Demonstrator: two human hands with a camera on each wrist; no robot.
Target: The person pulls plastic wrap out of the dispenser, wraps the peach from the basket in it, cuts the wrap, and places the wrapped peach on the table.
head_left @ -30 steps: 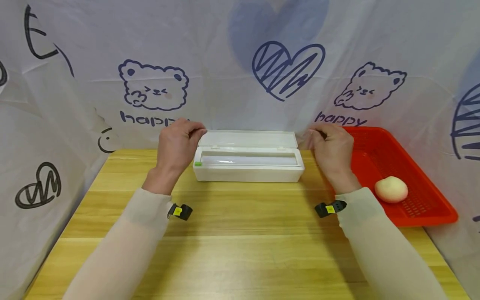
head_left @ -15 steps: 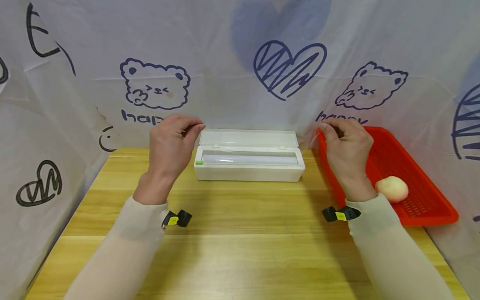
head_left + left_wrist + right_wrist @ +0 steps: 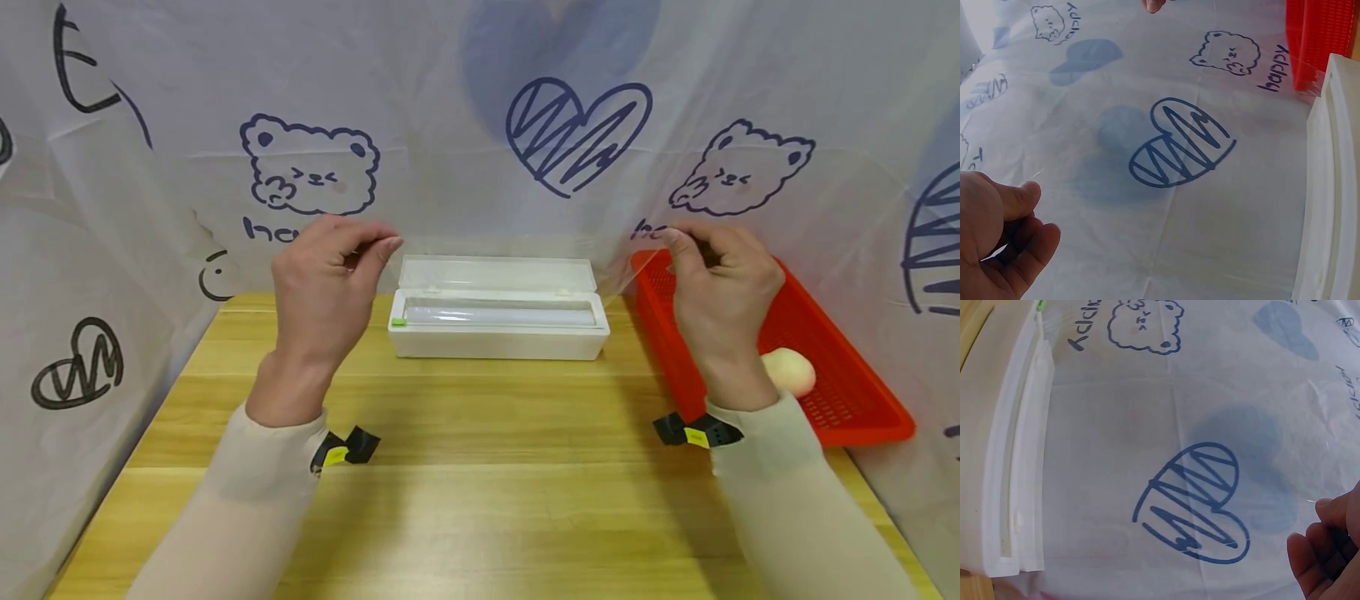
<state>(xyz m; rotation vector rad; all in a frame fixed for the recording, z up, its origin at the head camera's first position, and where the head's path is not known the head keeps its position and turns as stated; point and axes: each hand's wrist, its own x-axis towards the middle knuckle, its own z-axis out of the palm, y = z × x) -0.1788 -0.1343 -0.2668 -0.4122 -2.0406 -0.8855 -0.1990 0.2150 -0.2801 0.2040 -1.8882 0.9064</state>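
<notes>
Sheer cling film (image 3: 1310, 75) rises from a white dispenser box (image 3: 498, 343) at the table's back; its transparency hides most of its outline. The box lid (image 3: 495, 273) is tipped back, and a white roll (image 3: 498, 317) lies inside. A green tab (image 3: 399, 322) marks the box's left end. My left hand (image 3: 326, 292) pinches one corner of the film between thumb and fingers, up and left of the box. Up and right of it, my right hand (image 3: 723, 300) pinches the other corner, partly in front of the red basket (image 3: 885, 421).
A pale peach (image 3: 791, 371) with a pinkish side lies in the basket, partly covered by my right wrist. Printed white cloth (image 3: 450, 167) hangs behind and beside the wooden table (image 3: 495, 483). Black bands with yellow patches are on both wrists.
Both hands have risen and come back towards me, spreading apart, the left to the left and the right to the right. More film is drawn out. The box has stayed put.
</notes>
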